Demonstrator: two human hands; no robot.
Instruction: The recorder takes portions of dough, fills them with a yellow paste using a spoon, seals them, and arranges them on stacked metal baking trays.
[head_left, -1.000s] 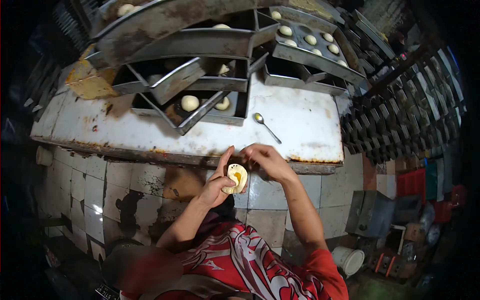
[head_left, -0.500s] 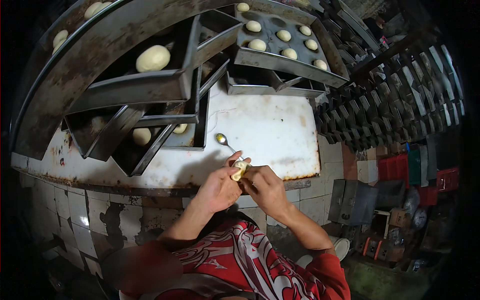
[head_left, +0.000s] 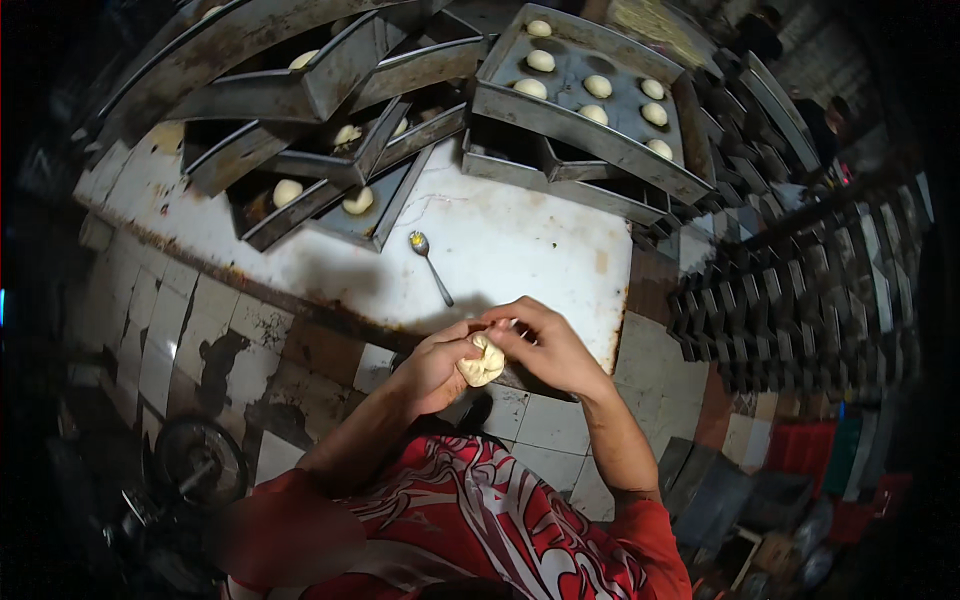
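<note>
A pale piece of dough [head_left: 482, 362] with gathered, folded edges is cupped in my left hand [head_left: 432, 368], just off the front edge of the table. The fingers and thumb of that hand curl around it. My right hand [head_left: 552, 345] is bent over the dough's upper right side, fingertips pinched together at its edge; what exactly lies between them is partly hidden. Beyond my hands, a metal spoon [head_left: 432, 268] rests on the white tabletop [head_left: 520, 230], with a bit of yellow stuff in its bowl.
Stacked metal trays [head_left: 590, 125] at the far right hold several dough balls [head_left: 597, 86]. More crisscrossed trays [head_left: 330, 165] stand at the left. Dark metal pans [head_left: 800, 300] are piled on the right, near red crates [head_left: 800, 455]. A wheel [head_left: 200, 460] shows at lower left.
The view has shifted, so the trays and table appear moved. My right hand has lifted from beside the dough to its upper edge. More of the dough shows, looking rounder and more gathered.
</note>
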